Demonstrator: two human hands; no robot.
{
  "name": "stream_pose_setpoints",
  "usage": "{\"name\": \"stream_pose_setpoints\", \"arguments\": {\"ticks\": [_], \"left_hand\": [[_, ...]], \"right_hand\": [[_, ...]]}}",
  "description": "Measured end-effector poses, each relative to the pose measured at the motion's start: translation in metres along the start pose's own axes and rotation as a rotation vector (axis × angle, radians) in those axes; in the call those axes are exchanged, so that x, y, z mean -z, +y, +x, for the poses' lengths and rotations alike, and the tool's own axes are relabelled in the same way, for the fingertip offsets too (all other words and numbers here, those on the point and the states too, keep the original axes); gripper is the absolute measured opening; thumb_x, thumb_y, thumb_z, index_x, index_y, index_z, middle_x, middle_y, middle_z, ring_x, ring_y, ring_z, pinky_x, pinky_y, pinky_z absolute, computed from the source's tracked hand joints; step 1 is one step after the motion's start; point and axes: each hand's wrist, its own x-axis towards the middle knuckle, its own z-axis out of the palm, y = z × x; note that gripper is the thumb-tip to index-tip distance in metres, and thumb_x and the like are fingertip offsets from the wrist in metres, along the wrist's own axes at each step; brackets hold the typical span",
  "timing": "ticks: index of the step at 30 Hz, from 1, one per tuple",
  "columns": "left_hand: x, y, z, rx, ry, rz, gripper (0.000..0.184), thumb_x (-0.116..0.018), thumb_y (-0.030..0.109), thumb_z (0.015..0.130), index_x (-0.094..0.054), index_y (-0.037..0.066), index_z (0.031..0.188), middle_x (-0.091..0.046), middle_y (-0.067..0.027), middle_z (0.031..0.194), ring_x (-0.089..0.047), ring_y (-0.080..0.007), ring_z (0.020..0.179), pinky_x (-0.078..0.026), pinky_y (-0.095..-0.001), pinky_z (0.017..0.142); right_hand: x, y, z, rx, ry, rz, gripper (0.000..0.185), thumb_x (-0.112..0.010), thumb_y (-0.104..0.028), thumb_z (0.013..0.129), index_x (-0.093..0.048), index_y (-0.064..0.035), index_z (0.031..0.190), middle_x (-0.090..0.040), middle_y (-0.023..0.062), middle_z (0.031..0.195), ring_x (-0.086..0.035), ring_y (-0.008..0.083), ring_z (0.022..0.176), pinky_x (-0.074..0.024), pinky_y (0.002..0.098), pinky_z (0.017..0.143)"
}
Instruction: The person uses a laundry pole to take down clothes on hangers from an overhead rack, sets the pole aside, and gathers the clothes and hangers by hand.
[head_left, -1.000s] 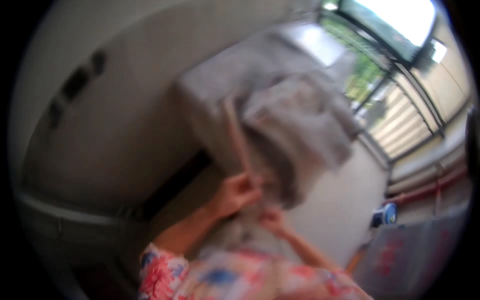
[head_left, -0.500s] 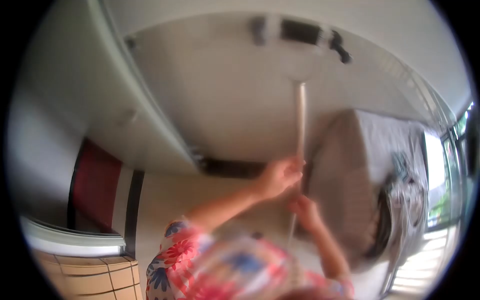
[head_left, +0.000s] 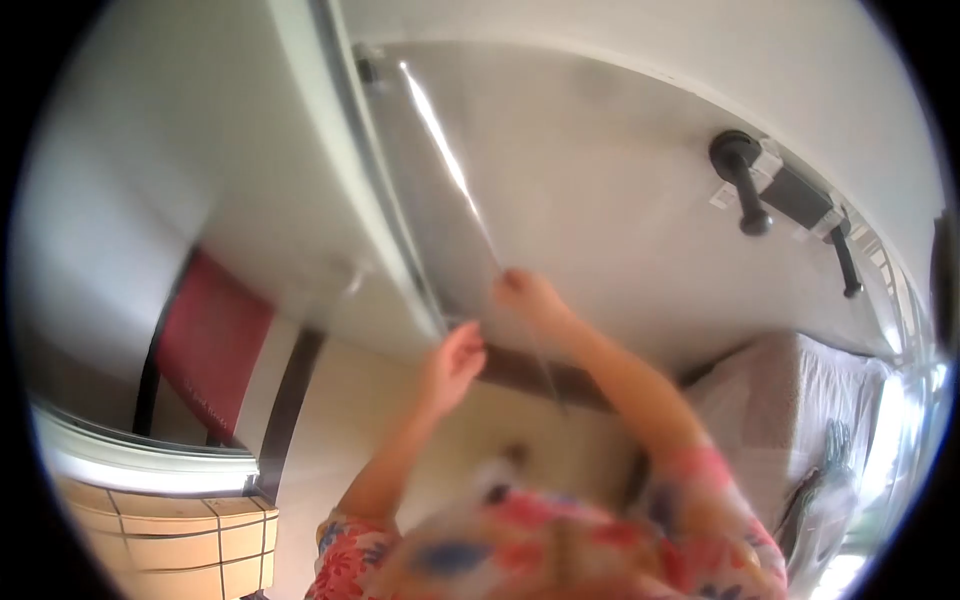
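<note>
My right hand point(head_left: 524, 295) is closed round a long thin pale rod point(head_left: 440, 140), gripping it well below its bright upper end. The rod slants up and to the left, and its lower part, thin and blurred, runs down below the fist. Lower and to the left, my left hand point(head_left: 455, 365) is apart from the rod, its fingers loosely bent with nothing visible in them. A small dark fitting point(head_left: 368, 65) is fixed near the corner, close to the rod's upper end.
Dark fittings with knobbed arms point(head_left: 745, 185) sit on the pale surface at upper right. At right stands furniture under a grey cover point(head_left: 750, 405), beside a bright window. A dark red panel point(head_left: 215, 345) hangs at left, above a tan tiled surface point(head_left: 175, 540).
The view has turned, so the fittings appear farther right. The rod, nearly upright before, now leans left. My left hand has come off the rod; my right hand has moved up and left with it.
</note>
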Motion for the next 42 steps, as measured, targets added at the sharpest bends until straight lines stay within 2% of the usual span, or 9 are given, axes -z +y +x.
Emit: {"name": "stream_pose_setpoints", "arguments": {"ticks": [9, 22, 27, 29, 30, 31, 35, 38, 42], "left_hand": [[0.040, -0.037, -0.086, 0.519, 0.242, -0.168, 0.027, -0.051, 0.011, 0.078, -0.048, 0.004, 0.104, -0.054, -0.0043, 0.083, -0.052, -0.0089, 0.061, -0.039, -0.0191, 0.049], [0.012, -0.040, -0.042, 0.576, 0.110, -0.154, 0.025, -0.051, 0.013, 0.079, -0.049, 0.001, 0.101, -0.055, -0.0041, 0.082, -0.052, -0.0079, 0.061, -0.038, -0.0182, 0.050], [-0.012, -0.062, -0.008, 0.607, 0.005, -0.131, 0.025, -0.052, 0.014, 0.078, -0.050, 0.002, 0.100, -0.055, -0.0017, 0.080, -0.051, -0.0068, 0.060, -0.038, -0.0176, 0.050], [-0.027, -0.066, 0.002, 0.579, -0.102, -0.058, 0.024, -0.052, 0.015, 0.078, -0.051, 0.004, 0.099, -0.054, -0.0005, 0.079, -0.050, -0.0062, 0.060, -0.037, -0.0176, 0.049], [-0.041, -0.066, 0.009, 0.537, -0.178, 0.017, 0.024, -0.052, 0.016, 0.078, -0.051, 0.004, 0.099, -0.053, 0.0001, 0.078, -0.050, -0.0059, 0.060, -0.037, -0.0177, 0.049], [-0.056, -0.066, 0.015, 0.492, -0.252, 0.090, 0.023, -0.053, 0.016, 0.078, -0.051, 0.005, 0.098, -0.053, 0.0007, 0.078, -0.049, -0.0056, 0.060, -0.037, -0.0177, 0.049], [-0.131, -0.069, 0.030, 0.518, -0.482, -0.002, 0.022, -0.053, 0.016, 0.077, -0.052, 0.005, 0.095, -0.051, 0.0013, 0.075, -0.049, -0.0057, 0.059, -0.038, -0.0185, 0.048], [-0.201, -0.070, 0.037, 0.301, -0.656, 0.138, 0.022, -0.054, 0.016, 0.077, -0.052, 0.004, 0.096, -0.051, 0.0012, 0.075, -0.049, -0.0058, 0.058, -0.038, -0.0184, 0.048], [-0.314, -0.035, 0.028, 0.363, -0.876, 0.139, 0.023, -0.052, 0.013, 0.077, -0.051, 0.000, 0.096, -0.052, 0.0003, 0.074, -0.049, -0.0052, 0.057, -0.038, -0.0172, 0.047]], "right_hand": [[-0.053, 0.021, 0.088, -0.049, -0.054, -0.178, 0.025, -0.055, -0.027, 0.069, -0.056, -0.0049, 0.079, -0.055, 0.0078, 0.063, -0.052, 0.0158, 0.061, -0.0417, 0.0306, 0.056], [-0.041, 0.090, 0.103, -0.072, -0.194, -0.346, 0.032, -0.050, -0.027, 0.072, -0.052, -0.0105, 0.099, -0.056, 0.0121, 0.089, -0.053, 0.0267, 0.081, -0.0416, 0.0356, 0.070], [0.007, 0.196, 0.019, 0.138, -0.348, -0.574, 0.028, -0.046, -0.022, 0.074, -0.050, -0.0063, 0.097, -0.055, 0.0120, 0.092, -0.051, 0.0283, 0.083, -0.0405, 0.0361, 0.072], [0.044, 0.190, -0.072, 0.039, -0.315, -0.402, 0.027, -0.048, -0.021, 0.075, -0.052, -0.0043, 0.095, -0.056, 0.0123, 0.090, -0.053, 0.0269, 0.082, -0.0414, 0.0352, 0.070], [0.064, 0.172, -0.116, -0.405, -0.229, 0.023, 0.027, -0.050, -0.019, 0.074, -0.053, -0.0039, 0.095, -0.057, 0.0126, 0.089, -0.054, 0.0257, 0.081, -0.0421, 0.0337, 0.069], [0.087, 0.152, -0.152, -0.357, -0.276, -0.185, 0.029, -0.051, -0.018, 0.073, -0.053, -0.0031, 0.097, -0.057, 0.0123, 0.090, -0.054, 0.0243, 0.080, -0.0424, 0.0315, 0.070], [0.131, 0.157, -0.317, -0.692, -0.056, 0.117, 0.022, -0.051, -0.008, 0.073, -0.052, 0.0026, 0.093, -0.057, 0.0064, 0.077, -0.055, 0.0131, 0.071, -0.0436, 0.0249, 0.064], [0.162, 0.129, -0.416, -0.759, 0.109, 0.252, 0.020, -0.049, -0.005, 0.075, -0.051, 0.0040, 0.093, -0.057, 0.0085, 0.080, -0.055, 0.0130, 0.071, -0.0435, 0.0234, 0.065], [0.214, 0.036, -0.495, -0.874, 0.454, 0.362, 0.022, -0.049, -0.008, 0.078, -0.050, 0.0027, 0.097, -0.057, 0.0069, 0.082, -0.055, 0.0132, 0.072, -0.0433, 0.0237, 0.068]]}}
